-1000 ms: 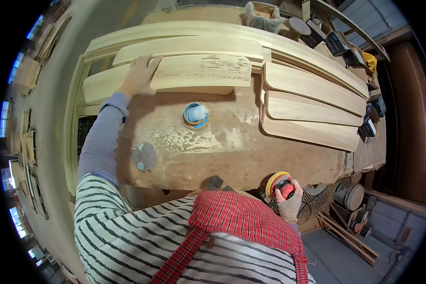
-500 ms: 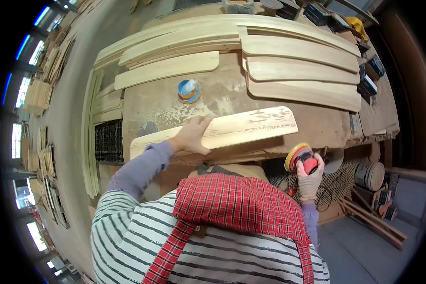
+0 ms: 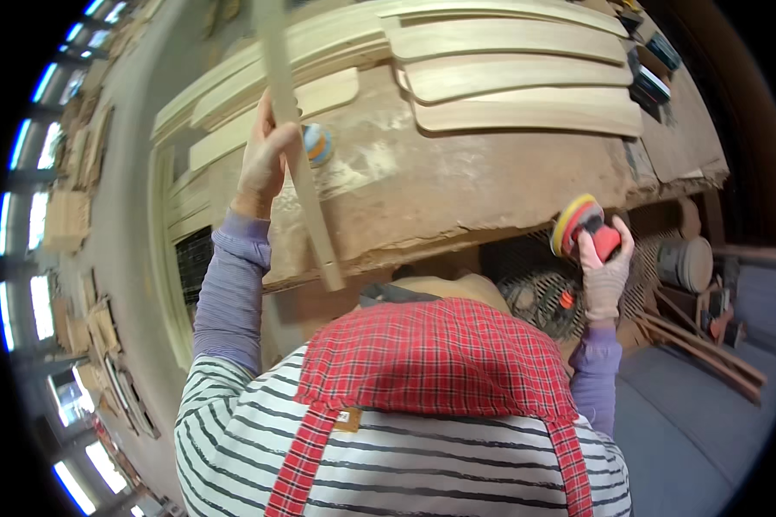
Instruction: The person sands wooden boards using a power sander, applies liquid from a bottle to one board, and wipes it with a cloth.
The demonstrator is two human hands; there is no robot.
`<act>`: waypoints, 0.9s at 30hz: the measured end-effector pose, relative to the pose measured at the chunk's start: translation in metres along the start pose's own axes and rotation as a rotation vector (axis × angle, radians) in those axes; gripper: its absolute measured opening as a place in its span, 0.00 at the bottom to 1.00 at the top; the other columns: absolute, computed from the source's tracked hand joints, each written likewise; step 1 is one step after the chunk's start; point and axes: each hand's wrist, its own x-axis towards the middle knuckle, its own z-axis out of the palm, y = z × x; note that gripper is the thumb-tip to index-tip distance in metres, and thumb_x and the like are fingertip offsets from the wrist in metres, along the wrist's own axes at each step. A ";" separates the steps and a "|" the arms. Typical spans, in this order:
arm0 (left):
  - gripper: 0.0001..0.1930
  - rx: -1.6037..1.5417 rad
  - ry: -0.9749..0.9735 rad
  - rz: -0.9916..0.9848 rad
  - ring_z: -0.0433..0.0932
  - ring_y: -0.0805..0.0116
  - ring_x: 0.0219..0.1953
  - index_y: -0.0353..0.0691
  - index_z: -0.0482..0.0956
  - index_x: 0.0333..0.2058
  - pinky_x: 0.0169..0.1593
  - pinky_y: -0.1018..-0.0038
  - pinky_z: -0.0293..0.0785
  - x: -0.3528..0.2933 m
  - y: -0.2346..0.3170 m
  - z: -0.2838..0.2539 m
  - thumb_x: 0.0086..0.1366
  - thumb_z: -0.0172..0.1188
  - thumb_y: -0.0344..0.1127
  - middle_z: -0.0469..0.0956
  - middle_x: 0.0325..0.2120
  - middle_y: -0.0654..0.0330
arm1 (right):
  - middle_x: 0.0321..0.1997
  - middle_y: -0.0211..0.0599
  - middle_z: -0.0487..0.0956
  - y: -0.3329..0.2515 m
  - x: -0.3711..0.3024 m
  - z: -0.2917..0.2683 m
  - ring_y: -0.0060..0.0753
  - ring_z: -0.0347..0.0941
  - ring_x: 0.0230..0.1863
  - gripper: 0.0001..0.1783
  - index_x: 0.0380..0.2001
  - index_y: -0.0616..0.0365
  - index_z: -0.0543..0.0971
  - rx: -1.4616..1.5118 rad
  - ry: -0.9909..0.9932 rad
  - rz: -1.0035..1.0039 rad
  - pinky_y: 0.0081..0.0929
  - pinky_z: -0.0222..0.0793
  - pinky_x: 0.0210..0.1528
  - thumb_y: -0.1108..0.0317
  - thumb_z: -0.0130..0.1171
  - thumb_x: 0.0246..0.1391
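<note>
My left hand [image 3: 270,153] grips a pale wooden board [image 3: 306,194] near its middle. The board is raised and turned edge-on, so only its narrow side shows. Its near end hangs by the front edge of the workbench [image 3: 379,202]. Off to the right, beyond the bench's front edge, my right hand [image 3: 605,263] is closed round a red and black orbital sander [image 3: 588,231]. The sander's yellow-rimmed round pad is tilted up to the left, touching nothing. Partly behind the board stands a small blue and orange container with something white in it [image 3: 318,144].
Several round-cornered boards [image 3: 526,118] lie overlapped at the back right of the bench. More long boards [image 3: 233,105] lie at the back left. Dark boxes [image 3: 653,84] stand at the far right. A white bucket [image 3: 686,263] and wooden strips [image 3: 707,355] are below on the right.
My left hand has lifted the board off the bench and swung it from lying flat crosswise to edge-on, pointing away. My right hand with the sander has moved a little right and up.
</note>
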 end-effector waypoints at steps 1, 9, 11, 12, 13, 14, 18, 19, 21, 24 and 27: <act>0.38 -0.142 0.065 0.056 0.75 0.67 0.54 0.34 0.65 0.60 0.58 0.67 0.75 0.002 0.005 -0.018 0.56 0.66 0.48 0.73 0.52 0.52 | 0.57 0.41 0.72 0.007 -0.005 0.002 0.36 0.69 0.56 0.36 0.60 0.59 0.69 0.042 0.001 0.039 0.33 0.64 0.62 0.65 0.73 0.49; 0.30 -0.591 0.227 -0.018 0.74 0.57 0.57 0.35 0.73 0.54 0.65 0.51 0.67 -0.065 -0.060 -0.007 0.59 0.68 0.47 0.77 0.51 0.54 | 0.57 0.40 0.72 0.061 -0.036 0.023 0.35 0.67 0.58 0.35 0.59 0.61 0.69 0.076 -0.145 0.045 0.33 0.61 0.65 0.69 0.71 0.48; 0.34 -0.664 0.484 -0.172 0.72 0.58 0.59 0.42 0.66 0.60 0.59 0.47 0.72 -0.085 -0.103 0.015 0.59 0.69 0.44 0.72 0.56 0.56 | 0.57 0.42 0.72 0.049 -0.032 0.022 0.36 0.68 0.58 0.35 0.58 0.62 0.69 0.103 -0.154 0.057 0.33 0.62 0.64 0.68 0.72 0.48; 0.34 -0.632 0.619 -0.307 0.68 0.56 0.61 0.48 0.62 0.63 0.61 0.43 0.68 -0.090 -0.122 0.031 0.62 0.65 0.50 0.68 0.60 0.56 | 0.56 0.43 0.72 0.053 -0.029 0.019 0.37 0.68 0.58 0.35 0.58 0.62 0.70 0.061 -0.148 0.023 0.33 0.63 0.64 0.68 0.72 0.47; 0.34 -0.653 0.627 -0.424 0.68 0.55 0.62 0.46 0.63 0.62 0.62 0.41 0.66 -0.097 -0.133 0.044 0.63 0.64 0.52 0.68 0.60 0.56 | 0.56 0.44 0.72 0.055 -0.025 0.021 0.37 0.69 0.57 0.35 0.57 0.62 0.70 0.032 -0.141 -0.011 0.33 0.63 0.63 0.67 0.73 0.47; 0.34 -0.671 0.631 -0.542 0.67 0.53 0.63 0.45 0.64 0.62 0.62 0.40 0.65 -0.106 -0.142 0.056 0.63 0.63 0.54 0.69 0.60 0.56 | 0.56 0.44 0.73 0.057 -0.022 0.020 0.38 0.69 0.57 0.35 0.57 0.62 0.70 0.015 -0.150 -0.008 0.34 0.63 0.63 0.67 0.73 0.46; 0.36 -0.679 0.545 -0.749 0.65 0.50 0.64 0.48 0.61 0.64 0.63 0.44 0.65 -0.126 -0.170 0.095 0.67 0.56 0.63 0.66 0.62 0.55 | 0.53 0.47 0.74 0.047 -0.008 0.030 0.46 0.72 0.54 0.35 0.54 0.59 0.72 -0.055 -0.188 -0.122 0.37 0.66 0.60 0.66 0.74 0.42; 0.35 -0.683 0.544 -0.771 0.66 0.51 0.64 0.46 0.62 0.64 0.62 0.47 0.68 -0.127 -0.168 0.108 0.68 0.56 0.62 0.66 0.62 0.54 | 0.52 0.48 0.74 0.048 -0.004 0.035 0.47 0.72 0.54 0.35 0.54 0.58 0.72 -0.048 -0.214 -0.118 0.38 0.67 0.59 0.66 0.75 0.42; 0.33 -0.466 0.553 -1.064 0.69 0.54 0.61 0.42 0.61 0.65 0.62 0.49 0.70 -0.131 -0.158 0.127 0.70 0.57 0.55 0.68 0.60 0.54 | 0.51 0.48 0.74 0.049 0.006 0.044 0.47 0.72 0.53 0.34 0.53 0.56 0.73 -0.064 -0.240 -0.180 0.38 0.68 0.58 0.65 0.75 0.41; 0.24 0.098 0.120 -0.543 0.74 0.56 0.53 0.38 0.71 0.58 0.58 0.56 0.73 -0.125 -0.188 0.078 0.69 0.59 0.47 0.73 0.54 0.54 | 0.52 0.49 0.74 0.037 0.031 0.056 0.50 0.73 0.53 0.35 0.54 0.53 0.72 -0.160 -0.318 -0.175 0.38 0.70 0.57 0.63 0.74 0.42; 0.14 1.150 0.180 0.381 0.75 0.52 0.46 0.40 0.79 0.46 0.53 0.58 0.71 -0.081 -0.196 0.031 0.66 0.59 0.40 0.77 0.44 0.55 | 0.53 0.51 0.73 0.021 0.055 0.067 0.53 0.73 0.53 0.35 0.55 0.50 0.71 -0.271 -0.357 -0.133 0.40 0.70 0.57 0.58 0.72 0.43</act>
